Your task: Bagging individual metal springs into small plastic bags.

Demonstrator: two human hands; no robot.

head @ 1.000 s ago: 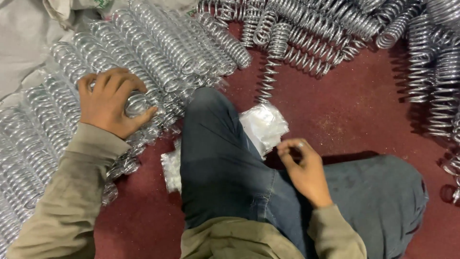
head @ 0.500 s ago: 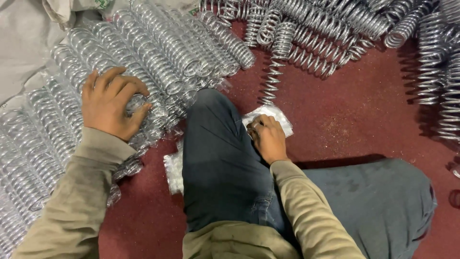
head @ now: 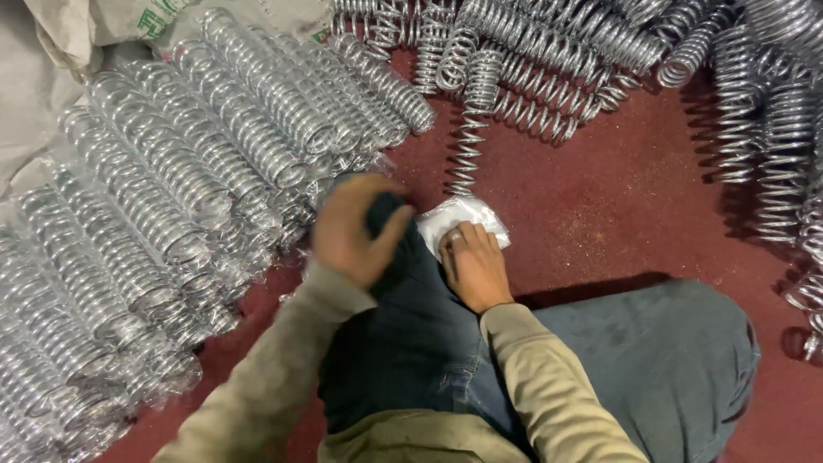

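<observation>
I sit on a dark red floor with my knee in dark trousers (head: 411,334) raised in front of me. My right hand (head: 473,267) lies flat on a stack of clear plastic bags (head: 463,216) just beyond the knee, fingers spread on it. Blurred by motion, my left hand (head: 353,230) hovers over the knee with its fingers apart and nothing in it. To its left lie rows of bagged shiny metal coil springs (head: 197,171).
Loose unbagged coil springs (head: 531,60) are heaped along the top and down the right edge (head: 780,146). One spring (head: 467,146) lies alone near the plastic bags. A pale woven sack (head: 51,51) sits at the top left. Bare floor (head: 617,206) shows at centre right.
My left hand has left the bagged springs and swung right to above my knee. My right hand moved from beside my leg onto the plastic bags and stays there.
</observation>
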